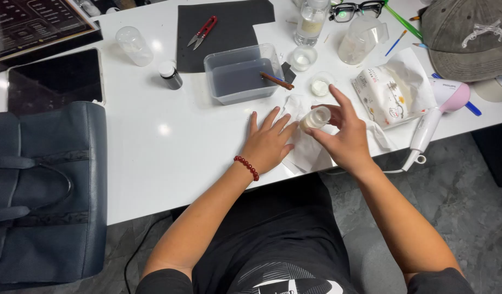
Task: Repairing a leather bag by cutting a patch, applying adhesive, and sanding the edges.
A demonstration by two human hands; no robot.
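Near the front edge of the white tabletop (pixel 169 163), the right hand (pixel 343 136) holds a small pale jar (pixel 316 117) tipped on its side, its long axis running roughly left to right with the mouth pointing toward the left hand (pixel 268 142). The right fingers are clamped around the jar's body, the index finger raised above it. The left hand lies flat, palm down, fingers apart and holding nothing, pressing on a sheet of white tissue paper (pixel 305 149) just beside the jar's mouth. So the jar sits immediately right of the left fingertips and slightly above the paper. Farther back stand a clear plastic tub (pixel 237 76) with a brown stick (pixel 276 81) across its rim and a small white cup (pixel 320 86).
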